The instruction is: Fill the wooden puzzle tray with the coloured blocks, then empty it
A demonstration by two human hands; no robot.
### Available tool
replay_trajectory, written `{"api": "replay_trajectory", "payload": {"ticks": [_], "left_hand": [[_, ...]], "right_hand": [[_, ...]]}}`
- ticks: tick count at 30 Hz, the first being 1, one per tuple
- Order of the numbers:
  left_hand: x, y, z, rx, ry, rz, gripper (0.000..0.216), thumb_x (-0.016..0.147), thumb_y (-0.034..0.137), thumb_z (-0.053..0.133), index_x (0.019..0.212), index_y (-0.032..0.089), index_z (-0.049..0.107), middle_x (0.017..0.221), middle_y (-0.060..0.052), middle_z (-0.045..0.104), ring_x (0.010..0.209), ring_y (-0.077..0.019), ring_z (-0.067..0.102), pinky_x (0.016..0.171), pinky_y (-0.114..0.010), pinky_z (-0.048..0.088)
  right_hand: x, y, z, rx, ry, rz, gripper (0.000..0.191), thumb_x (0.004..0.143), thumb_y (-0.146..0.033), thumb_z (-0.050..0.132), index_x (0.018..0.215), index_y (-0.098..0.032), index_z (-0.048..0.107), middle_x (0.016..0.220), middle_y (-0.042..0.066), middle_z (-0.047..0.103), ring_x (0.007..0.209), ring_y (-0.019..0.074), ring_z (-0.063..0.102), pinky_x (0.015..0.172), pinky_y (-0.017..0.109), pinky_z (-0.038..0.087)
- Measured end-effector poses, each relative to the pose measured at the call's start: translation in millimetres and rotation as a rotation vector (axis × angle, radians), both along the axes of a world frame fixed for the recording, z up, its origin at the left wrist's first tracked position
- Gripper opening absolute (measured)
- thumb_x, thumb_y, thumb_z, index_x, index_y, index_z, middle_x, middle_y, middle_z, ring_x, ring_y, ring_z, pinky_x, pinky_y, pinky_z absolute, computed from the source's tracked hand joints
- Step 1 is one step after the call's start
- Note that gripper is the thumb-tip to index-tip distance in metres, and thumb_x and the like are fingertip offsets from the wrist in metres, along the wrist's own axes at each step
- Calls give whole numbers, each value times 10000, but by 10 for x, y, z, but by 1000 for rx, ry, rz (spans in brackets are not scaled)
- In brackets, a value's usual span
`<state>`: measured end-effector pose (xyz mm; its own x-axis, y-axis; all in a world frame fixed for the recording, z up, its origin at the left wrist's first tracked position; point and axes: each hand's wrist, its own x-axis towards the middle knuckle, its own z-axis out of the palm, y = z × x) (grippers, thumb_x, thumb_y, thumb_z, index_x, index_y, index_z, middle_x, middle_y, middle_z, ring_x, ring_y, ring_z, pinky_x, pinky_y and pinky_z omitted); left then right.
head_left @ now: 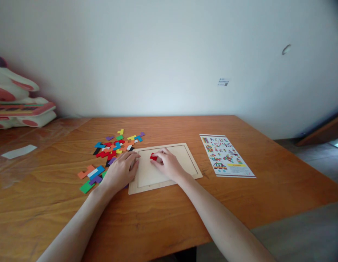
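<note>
A small red puzzle piece is pinched between the thumb and fingers of my right hand, over the pale wooden tray board. The fingers partly cover the piece. At the board's left edge rests my left hand, its fingers bent and its thumb apart from them; I see nothing held in it. Just beyond and left of this hand lies a loose heap of coloured puzzle pieces. Closer to me, a green piece and an orange piece lie beside my left wrist, with others partly hidden.
A printed pattern sheet lies on the wooden table right of the board. Clear plastic wrap and a white paper strip are at the left. A dog-shaped toy keyboard stands at the far left, near the white wall.
</note>
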<state>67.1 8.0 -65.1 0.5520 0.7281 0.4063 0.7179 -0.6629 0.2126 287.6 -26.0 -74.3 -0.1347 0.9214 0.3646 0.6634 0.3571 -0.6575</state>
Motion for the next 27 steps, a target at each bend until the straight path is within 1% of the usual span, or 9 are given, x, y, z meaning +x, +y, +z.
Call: {"api": "replay_trajectory", "payload": {"ticks": [4,8,10,14,19,24,27], "left_hand": [[-7,9,10,30,59,44,346,983,335,382,1076,152,661,1167,-140,705,1084,-295,659,972,-442,513],[-40,21,28,33,105,117,389,980,321,352,1097,144,677,1084,-159,733,976,-314,699,893,-468,542],[-47,29,30,19,94,94,398,975,294,338,1135,151,672,1083,-156,738,979,-308,701,896,-464,543],[-28,31,11,-18,60,-1,415,959,241,318,1189,166,656,1162,-137,724,1074,-295,671,967,-464,518],[0,10,-11,-38,38,-87,399,971,295,362,1195,172,669,1244,-127,695,1169,-283,630,1045,-461,483],[0,1,-20,-43,40,-106,402,982,322,375,1219,174,664,1287,-128,672,1205,-282,613,1063,-469,474],[7,-5,-16,-35,32,-98,401,984,329,369,1208,187,670,1282,-122,674,1202,-287,612,1062,-470,473]], "right_hand": [[96,67,-31,7,-13,-57,143,881,-249,698,1009,-190,722,1017,53,626,765,126,612,767,283,504],[144,88,-27,1,-39,-82,141,888,-237,685,1017,-187,715,1028,56,623,782,130,618,789,288,507],[166,94,-22,-1,-62,-103,152,894,-244,679,1031,-187,711,1041,59,625,799,136,622,810,295,507],[251,124,-30,-3,-95,-174,154,903,-239,662,1038,-181,708,1064,69,625,833,147,635,833,301,508],[365,175,-71,21,-107,-245,145,920,-252,633,1029,-190,707,1070,76,630,907,171,643,862,318,507],[375,159,-56,15,-145,-235,170,919,-224,617,1060,-176,699,1088,94,626,934,188,641,880,339,506],[329,105,-4,21,-182,-181,178,926,-210,601,1074,-185,695,1102,97,629,987,199,632,903,350,498]]}}
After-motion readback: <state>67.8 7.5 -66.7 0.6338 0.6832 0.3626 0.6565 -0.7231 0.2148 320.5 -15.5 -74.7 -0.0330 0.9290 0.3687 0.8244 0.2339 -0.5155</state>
